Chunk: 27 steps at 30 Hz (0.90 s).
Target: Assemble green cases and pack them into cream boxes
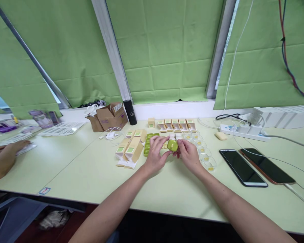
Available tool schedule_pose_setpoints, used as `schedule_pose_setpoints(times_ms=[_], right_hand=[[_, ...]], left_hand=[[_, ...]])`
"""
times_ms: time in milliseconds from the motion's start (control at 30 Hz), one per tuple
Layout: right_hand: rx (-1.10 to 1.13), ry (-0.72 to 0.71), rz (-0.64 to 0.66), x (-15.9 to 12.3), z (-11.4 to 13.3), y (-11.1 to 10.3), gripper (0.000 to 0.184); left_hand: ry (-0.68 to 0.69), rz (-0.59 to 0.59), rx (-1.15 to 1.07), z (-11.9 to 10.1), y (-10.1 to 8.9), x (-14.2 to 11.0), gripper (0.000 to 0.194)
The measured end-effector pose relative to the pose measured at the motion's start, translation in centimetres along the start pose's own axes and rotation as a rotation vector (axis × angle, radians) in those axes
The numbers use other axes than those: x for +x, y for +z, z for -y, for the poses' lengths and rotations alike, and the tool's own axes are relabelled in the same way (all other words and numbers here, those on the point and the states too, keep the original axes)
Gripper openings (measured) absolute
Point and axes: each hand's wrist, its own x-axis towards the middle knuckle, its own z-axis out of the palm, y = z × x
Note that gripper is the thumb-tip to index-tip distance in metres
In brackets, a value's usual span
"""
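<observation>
A small green rounded case (172, 145) is pinched between the fingertips of both my hands, above the table. My left hand (155, 156) grips its left side, and my right hand (189, 156) has its right edge, with some fingers hidden behind. Just beyond my left hand stand several more green cases (147, 145) in rows, partly covered by the hand. Transparent plastic pieces (204, 151) with yellow spots line up right of my right hand. Left of the green rows lie open cream cartons (133, 148) with green squares. Small yellow items between the hands are partly hidden.
More cartons (176, 125) stand in a row at the back. A cardboard box (111, 116) and a black bottle (130, 112) are behind left. Two phones (243, 167), a power strip (245, 131) and cables are at right. At far left a co-worker's hand (14, 148) rests on something white.
</observation>
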Motion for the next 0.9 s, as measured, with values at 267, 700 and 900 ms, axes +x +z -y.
schedule_pose_setpoints(times_ms=[267, 700, 900], right_hand=[[-0.030, 0.020, 0.030, -0.1, -0.2, -0.2, 0.061], [-0.965, -0.247, -0.118, 1.4, 0.2, -4.2, 0.019], [-1.166, -0.372, 0.136, 1.4, 0.1, -4.1, 0.009]], left_hand=[[-0.109, 0.032, -0.139, -0.2, 0.0, 0.2, 0.047], [-0.558, -0.078, -0.881, 2.4, 0.7, 1.0, 0.054], [-0.648, -0.087, -1.171, 2.2, 0.0, 1.0, 0.061]])
